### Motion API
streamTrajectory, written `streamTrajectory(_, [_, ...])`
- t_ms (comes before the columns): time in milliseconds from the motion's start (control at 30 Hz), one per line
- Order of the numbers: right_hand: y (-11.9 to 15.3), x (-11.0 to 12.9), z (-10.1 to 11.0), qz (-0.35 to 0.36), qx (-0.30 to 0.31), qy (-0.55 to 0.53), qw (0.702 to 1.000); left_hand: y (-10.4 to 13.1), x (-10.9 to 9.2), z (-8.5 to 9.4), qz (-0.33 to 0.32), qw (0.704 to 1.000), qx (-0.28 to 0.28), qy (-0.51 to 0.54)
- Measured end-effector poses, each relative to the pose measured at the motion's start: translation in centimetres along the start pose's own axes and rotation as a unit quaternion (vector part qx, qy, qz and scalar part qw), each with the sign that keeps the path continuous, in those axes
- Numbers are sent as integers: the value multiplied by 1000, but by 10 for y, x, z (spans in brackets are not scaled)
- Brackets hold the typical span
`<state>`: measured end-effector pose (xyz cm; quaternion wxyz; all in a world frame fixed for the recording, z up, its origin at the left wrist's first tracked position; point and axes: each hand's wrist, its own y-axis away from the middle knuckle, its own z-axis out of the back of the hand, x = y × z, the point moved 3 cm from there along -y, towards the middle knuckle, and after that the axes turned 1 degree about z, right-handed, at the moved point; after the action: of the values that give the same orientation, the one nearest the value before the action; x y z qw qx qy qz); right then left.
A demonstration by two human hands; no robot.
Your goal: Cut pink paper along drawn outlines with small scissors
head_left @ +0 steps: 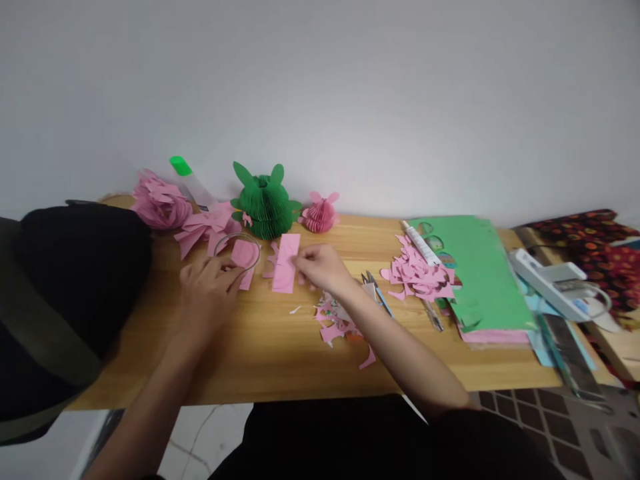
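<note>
My left hand (213,283) is closed on a magnifying glass (229,236), a thin grey round rim with a clear middle. Through and below it shows a small pink paper piece (246,277). Just right of that, my right hand (320,263) pinches the right edge of a pink paper strip (286,263) that bears faint curved lines. Part of another cut pink shape (271,261) peeks out behind the strip's left side. The right fingertips are partly hidden by the hand itself.
A green paper honeycomb figure (267,208) and a smaller pink one (321,215) stand near the wall. Pink scraps (417,272), scissors (379,292), a glue tube (419,241) and green sheets (485,280) lie rightward. A black cap (85,267) covers the left; a power strip (550,283) sits far right.
</note>
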<state>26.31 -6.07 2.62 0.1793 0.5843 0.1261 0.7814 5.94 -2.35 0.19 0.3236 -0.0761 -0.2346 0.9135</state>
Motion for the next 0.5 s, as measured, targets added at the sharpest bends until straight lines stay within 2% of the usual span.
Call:
streamTrajectory(100, [18,-13,13,-9,-23,-22,999,0,-2,-10,-18,1000,15,-3])
streamTrajectory(167, [21,-20,11,-17,-30,-80,996,1,-5,-12,-34,999,26,-3])
streamTrajectory(300, [5,-19,-14,-27,6,-223,975,3,-8,-6,-35,999,34,-10])
streamTrajectory(500, [-36,-7,-52,-44,54,-251,966,7,0,5,7,999,20,-38])
